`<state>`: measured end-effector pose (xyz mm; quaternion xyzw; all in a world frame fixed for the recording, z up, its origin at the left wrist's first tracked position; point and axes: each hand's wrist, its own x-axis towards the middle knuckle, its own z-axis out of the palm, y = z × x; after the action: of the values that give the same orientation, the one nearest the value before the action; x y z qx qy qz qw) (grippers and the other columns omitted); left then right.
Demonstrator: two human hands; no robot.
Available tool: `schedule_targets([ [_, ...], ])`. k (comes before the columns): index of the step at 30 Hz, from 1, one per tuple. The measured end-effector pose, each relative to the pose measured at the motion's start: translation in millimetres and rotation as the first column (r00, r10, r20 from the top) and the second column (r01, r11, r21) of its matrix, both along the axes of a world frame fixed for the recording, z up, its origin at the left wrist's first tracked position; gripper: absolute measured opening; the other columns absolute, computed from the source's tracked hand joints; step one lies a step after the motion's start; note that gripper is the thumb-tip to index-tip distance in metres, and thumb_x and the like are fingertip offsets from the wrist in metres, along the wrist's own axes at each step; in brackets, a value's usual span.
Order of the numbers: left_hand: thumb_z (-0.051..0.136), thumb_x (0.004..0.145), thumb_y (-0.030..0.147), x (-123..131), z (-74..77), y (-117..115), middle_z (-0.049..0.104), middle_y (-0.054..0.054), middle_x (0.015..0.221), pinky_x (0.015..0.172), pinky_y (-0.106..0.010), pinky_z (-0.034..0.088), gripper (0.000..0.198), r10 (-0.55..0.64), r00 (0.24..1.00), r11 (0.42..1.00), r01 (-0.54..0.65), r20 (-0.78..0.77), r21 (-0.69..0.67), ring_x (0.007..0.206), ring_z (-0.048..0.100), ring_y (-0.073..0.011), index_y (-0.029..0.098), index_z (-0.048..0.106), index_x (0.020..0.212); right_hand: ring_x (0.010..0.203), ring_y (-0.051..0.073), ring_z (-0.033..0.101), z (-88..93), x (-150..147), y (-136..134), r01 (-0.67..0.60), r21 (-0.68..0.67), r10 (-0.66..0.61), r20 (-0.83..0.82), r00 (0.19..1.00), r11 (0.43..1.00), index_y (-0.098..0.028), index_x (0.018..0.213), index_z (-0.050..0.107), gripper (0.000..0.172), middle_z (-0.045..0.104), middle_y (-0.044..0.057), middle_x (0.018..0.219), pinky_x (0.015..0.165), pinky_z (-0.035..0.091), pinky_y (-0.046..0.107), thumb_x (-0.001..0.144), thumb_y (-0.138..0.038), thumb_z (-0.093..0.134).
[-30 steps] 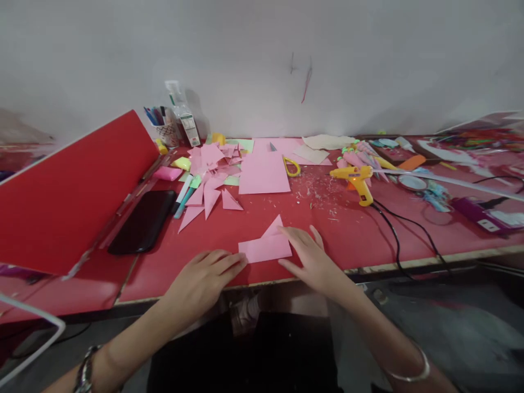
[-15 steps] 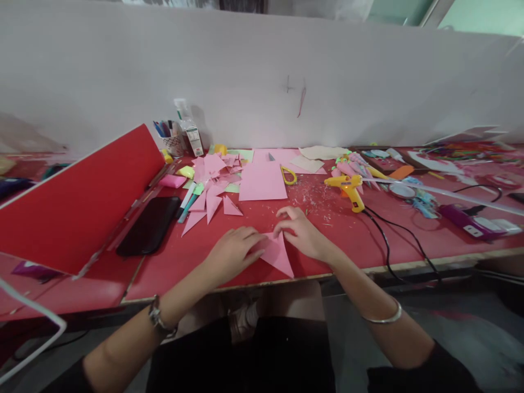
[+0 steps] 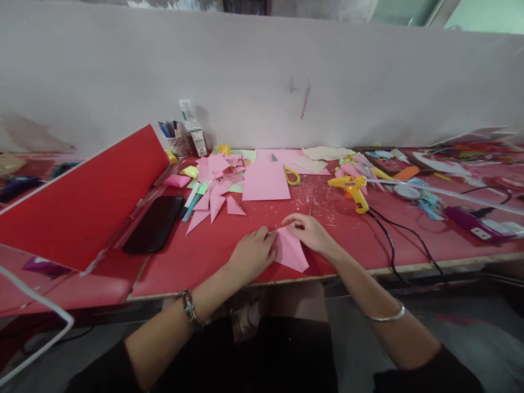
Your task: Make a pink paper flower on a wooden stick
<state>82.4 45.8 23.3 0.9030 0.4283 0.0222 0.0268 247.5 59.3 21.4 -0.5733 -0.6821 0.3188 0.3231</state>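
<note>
A creased piece of pink paper lies near the table's front edge, between my two hands. My left hand has its fingers curled on the paper's left upper edge. Across from it, my right hand pinches the upper right edge with thumb and forefinger. Both sets of fingertips come close together along the top of the paper. Beyond them lie a large pink sheet and yellow-handled scissors, whose blades are partly hidden under the sheet.
Cut pink pieces are heaped left of the sheet, beside markers and a black phone. A yellow glue gun with its cord lies at right. A red board leans at left. Scraps dot the red table.
My left hand has moved right and closed its fingers on the paper's edge. The paper has shifted slightly right and its crease stands out more. The view has shifted a little.
</note>
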Motion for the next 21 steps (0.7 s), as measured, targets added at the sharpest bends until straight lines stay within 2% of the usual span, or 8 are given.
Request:
schedule_targets([
  [4,0.036,0.083,0.022,4,-0.6,0,0.052,-0.009,0.094,0.071,-0.032,0.046,0.039,0.023,0.999,0.999,-0.022,-0.034,0.027,0.081,0.056,-0.0199,0.012,0.040,0.120,0.051,0.011,0.049,-2.7,-1,-8,0.048,0.053,-0.055,0.139,0.989,0.997,-0.018,0.080,0.055,0.014,0.051,-0.005,0.052,0.056,0.034,0.024,0.072,-0.024,0.045],
  [8,0.037,0.081,0.022,7,0.2,0,0.053,-0.010,0.093,0.069,-0.031,0.046,0.040,0.040,0.997,0.998,-0.037,-0.071,0.046,0.080,0.057,-0.0203,0.011,0.040,0.120,0.056,0.012,0.053,0.0,-5,-14,0.037,0.117,-0.064,0.233,0.970,0.992,-0.018,0.079,0.056,0.013,0.059,-0.002,0.060,0.060,0.034,0.025,0.075,-0.025,0.046],
  [11,0.038,0.081,0.022,8,2.7,0,0.053,-0.010,0.093,0.066,-0.031,0.047,0.039,0.039,0.994,0.999,-0.036,-0.098,0.032,0.079,0.057,-0.0203,0.012,0.041,0.118,0.065,0.014,0.057,-0.4,-8,-16,0.026,0.143,-0.062,0.255,0.965,0.989,-0.017,0.076,0.057,0.013,0.064,0.003,0.071,0.064,0.036,0.026,0.076,-0.024,0.047],
  [17,0.035,0.082,0.019,9,2.2,-1,0.055,-0.010,0.094,0.066,-0.032,0.047,0.038,0.029,0.995,0.999,-0.026,-0.095,0.035,0.081,0.057,-0.0208,0.011,0.041,0.119,0.070,0.016,0.058,-4.2,-2,-21,0.023,0.159,-0.067,0.273,0.960,0.987,-0.016,0.076,0.056,0.013,0.064,0.004,0.075,0.065,0.037,0.026,0.074,-0.015,0.044],
  [21,0.033,0.084,0.020,9,-3.6,-2,0.056,-0.009,0.093,0.065,-0.034,0.047,0.035,0.017,0.998,0.997,-0.013,-0.056,0.077,0.080,0.057,-0.0215,0.013,0.043,0.117,0.065,0.016,0.056,-4.1,1,-22,0.096,0.138,-0.127,0.237,0.963,0.986,-0.017,0.085,0.054,0.016,0.060,0.003,0.069,0.064,0.038,0.027,0.075,-0.024,0.044],
])
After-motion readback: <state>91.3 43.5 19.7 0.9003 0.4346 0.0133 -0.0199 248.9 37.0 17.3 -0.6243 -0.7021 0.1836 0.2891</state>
